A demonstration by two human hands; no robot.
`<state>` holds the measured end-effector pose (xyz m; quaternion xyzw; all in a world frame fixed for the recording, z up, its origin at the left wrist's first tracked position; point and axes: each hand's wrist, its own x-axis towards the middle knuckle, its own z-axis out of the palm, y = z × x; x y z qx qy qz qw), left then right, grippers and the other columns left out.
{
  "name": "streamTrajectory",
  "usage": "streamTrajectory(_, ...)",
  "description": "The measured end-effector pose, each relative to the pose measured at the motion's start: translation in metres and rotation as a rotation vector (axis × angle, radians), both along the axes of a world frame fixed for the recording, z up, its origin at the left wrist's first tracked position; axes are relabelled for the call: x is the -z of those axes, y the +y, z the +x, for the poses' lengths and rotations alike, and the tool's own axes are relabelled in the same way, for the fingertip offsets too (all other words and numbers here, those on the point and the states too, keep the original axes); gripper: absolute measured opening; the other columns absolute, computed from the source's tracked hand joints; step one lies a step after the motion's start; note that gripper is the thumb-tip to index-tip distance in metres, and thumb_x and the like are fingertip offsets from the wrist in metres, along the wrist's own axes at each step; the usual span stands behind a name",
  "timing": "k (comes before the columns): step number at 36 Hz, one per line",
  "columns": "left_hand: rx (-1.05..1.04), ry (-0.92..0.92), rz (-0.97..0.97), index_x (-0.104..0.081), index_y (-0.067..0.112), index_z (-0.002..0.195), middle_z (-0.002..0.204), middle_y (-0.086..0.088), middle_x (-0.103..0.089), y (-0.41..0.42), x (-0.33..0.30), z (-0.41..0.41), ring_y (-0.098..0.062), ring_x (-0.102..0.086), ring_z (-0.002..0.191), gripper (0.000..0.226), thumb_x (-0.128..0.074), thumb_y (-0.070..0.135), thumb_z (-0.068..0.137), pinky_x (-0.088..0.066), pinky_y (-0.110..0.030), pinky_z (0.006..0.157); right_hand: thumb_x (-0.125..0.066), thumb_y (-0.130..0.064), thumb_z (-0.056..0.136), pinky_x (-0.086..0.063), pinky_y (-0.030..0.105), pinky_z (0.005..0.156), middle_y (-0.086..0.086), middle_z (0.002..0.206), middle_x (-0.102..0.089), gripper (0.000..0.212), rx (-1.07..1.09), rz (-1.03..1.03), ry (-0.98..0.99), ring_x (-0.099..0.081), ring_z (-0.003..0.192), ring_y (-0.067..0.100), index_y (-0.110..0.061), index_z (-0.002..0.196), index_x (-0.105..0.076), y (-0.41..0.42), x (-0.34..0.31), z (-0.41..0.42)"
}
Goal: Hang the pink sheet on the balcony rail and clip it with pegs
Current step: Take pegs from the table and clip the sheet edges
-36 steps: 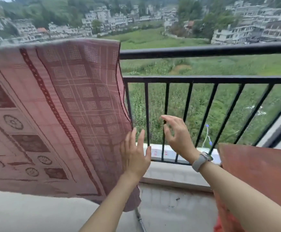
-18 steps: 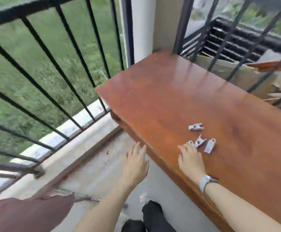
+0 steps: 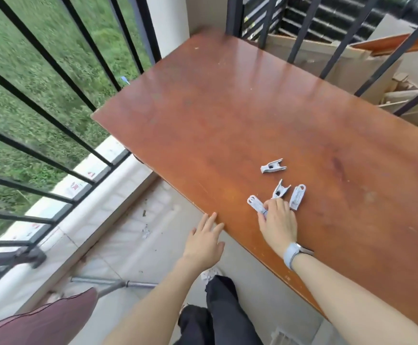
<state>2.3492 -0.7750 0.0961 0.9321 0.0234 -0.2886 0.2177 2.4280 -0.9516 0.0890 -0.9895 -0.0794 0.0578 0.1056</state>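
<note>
The right hand (image 3: pixel 279 224), lower centre-right of the frame, lies on the wooden table (image 3: pixel 203 115) with fingers bent over a grey peg (image 3: pixel 256 204); its fingertips cover the peg's near end, and whether they pinch it or only press on it cannot be told. Four pegs show in all: that one, a second (image 3: pixel 280 189) just above the fingertips, a third (image 3: pixel 297 196) just to its right, and a fourth (image 3: pixel 273 166) apart, higher up. A pale watch (image 3: pixel 293 255) bands the right wrist. The left hand (image 3: pixel 206 241), lower centre, is spread flat, fingertips at the table's near edge. Only a corner of the pink sheet (image 3: pixel 43 319) shows at lower left, cut off by the frame. The black balcony rail (image 3: pixel 53 58) fills the upper left, blurred.
</note>
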Motion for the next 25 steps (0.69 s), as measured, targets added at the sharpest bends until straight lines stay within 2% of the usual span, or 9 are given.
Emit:
streamTrajectory(3,-0.289,-0.014,-0.184,-0.040,0.017,0.135,0.148,-0.007,-0.028,0.009,-0.007,-0.003,-0.021,-0.022,0.137,0.042,-0.042,0.027,0.095,-0.025,-0.034,0.110,-0.065,-0.007,0.077,-0.047,0.036,0.058,0.010,0.075,-0.062,0.007,0.010,0.060,0.027,-0.059,0.072,0.032,-0.009,0.075,-0.058,0.009,0.000,-0.012)
streamTrajectory(6,-0.443,-0.011,-0.246,-0.044,0.013,0.132,0.138,-0.008,-0.042,0.019,-0.011,-0.011,-0.021,-0.036,0.129,0.039,-0.043,0.026,0.095,-0.028,-0.029,0.106,-0.060,-0.009,0.082,-0.046,0.036,0.060,0.009,0.072,-0.064,0.006,-0.037,0.081,0.053,-0.060,0.072,0.032,-0.009,0.076,-0.058,0.018,-0.002,-0.022)
streamTrajectory(9,-0.534,0.061,-0.305,-0.041,0.012,0.133,0.136,-0.010,-0.045,0.028,-0.014,-0.023,-0.023,-0.046,0.123,0.041,-0.043,0.026,0.095,-0.036,-0.030,0.101,-0.057,-0.017,0.086,-0.045,0.037,0.066,0.010,0.085,-0.065,0.010,-0.042,0.095,0.082,-0.060,0.083,0.032,-0.009,0.091,-0.057,0.028,-0.005,-0.028)
streamTrajectory(14,-0.626,0.079,-0.341,-0.040,0.010,0.134,0.135,-0.011,-0.046,0.042,-0.013,-0.046,-0.024,-0.048,0.120,0.041,-0.042,0.024,0.095,-0.038,-0.032,0.101,-0.052,-0.046,0.087,-0.043,0.039,0.088,0.012,0.127,-0.048,0.063,0.030,0.024,0.274,-0.045,0.117,0.030,-0.011,0.135,-0.032,0.046,-0.006,-0.029)
streamTrajectory(18,-0.675,0.048,-0.357,-0.042,0.013,0.132,0.134,-0.007,-0.048,0.051,-0.010,-0.061,-0.021,-0.047,0.122,0.040,-0.043,0.026,0.094,-0.039,-0.035,0.101,-0.050,-0.036,0.090,-0.042,0.039,0.087,0.012,0.120,-0.051,0.042,-0.046,-0.100,0.282,-0.046,0.113,0.029,-0.011,0.123,-0.046,0.060,-0.006,-0.025)
streamTrajectory(20,-0.704,0.015,-0.368,-0.044,0.014,0.131,0.131,-0.006,-0.051,0.055,-0.014,-0.068,-0.020,-0.050,0.118,0.039,-0.045,0.027,0.094,-0.041,-0.033,0.099,-0.052,-0.032,0.090,-0.043,0.038,0.079,0.014,0.105,-0.057,0.030,-0.020,0.091,0.339,-0.053,0.101,0.032,-0.007,0.107,-0.056,0.075,-0.016,-0.029)
streamTrajectory(22,-0.774,-0.019,-0.437,-0.047,0.014,0.129,0.125,-0.004,-0.054,0.060,-0.021,-0.074,-0.018,-0.054,0.110,0.038,-0.047,0.027,0.093,-0.044,-0.029,0.092,-0.057,-0.026,0.088,-0.044,0.034,0.069,0.015,0.090,-0.060,0.023,0.060,0.456,0.453,-0.057,0.085,0.031,-0.003,0.094,-0.057,0.099,-0.032,-0.038)
streamTrajectory(24,-0.855,-0.067,-0.557,-0.051,0.016,0.124,0.115,-0.001,-0.058,0.066,-0.033,-0.083,-0.012,-0.058,0.097,0.034,-0.051,0.027,0.092,-0.045,-0.017,0.079,-0.059,-0.015,0.086,-0.049,0.023,0.068,0.009,0.094,-0.060,0.014,0.136,0.808,0.617,-0.060,0.085,0.021,-0.009,0.098,-0.054,0.128,-0.052,-0.052)
streamTrajectory(25,-0.889,-0.103,-0.619,-0.054,0.017,0.118,0.108,0.002,-0.060,0.070,-0.040,-0.088,-0.008,-0.059,0.091,0.029,-0.052,0.027,0.091,-0.044,-0.013,0.074,-0.059,-0.010,0.086,-0.052,0.024,0.072,0.009,0.098,-0.060,0.018,0.150,0.951,0.714,-0.062,0.088,0.018,-0.013,0.101,-0.051,0.140,-0.060,-0.060)
